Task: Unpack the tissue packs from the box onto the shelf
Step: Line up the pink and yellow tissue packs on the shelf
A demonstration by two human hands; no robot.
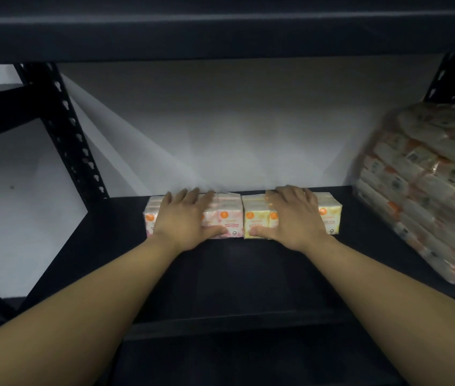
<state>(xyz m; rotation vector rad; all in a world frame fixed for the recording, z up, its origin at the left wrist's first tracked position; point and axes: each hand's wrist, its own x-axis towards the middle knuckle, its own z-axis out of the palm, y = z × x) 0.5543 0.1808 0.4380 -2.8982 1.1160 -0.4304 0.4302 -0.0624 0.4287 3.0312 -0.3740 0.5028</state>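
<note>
A pink tissue pack point(227, 217) and a yellow tissue pack point(254, 218) stand side by side at the back of the dark shelf point(234, 274), against the white wall. My left hand point(186, 218) lies over the pink pack, fingers spread across its top and thumb along its front. My right hand point(294, 217) lies the same way over the yellow pack, whose right end point(330, 218) shows past my fingers. The box is out of view.
A large plastic-wrapped bundle of tissue packs point(426, 190) fills the shelf's right end. A black perforated upright point(73, 140) stands at the left, another upright point(451, 79) at the back right. The shelf above point(220, 29) overhangs low.
</note>
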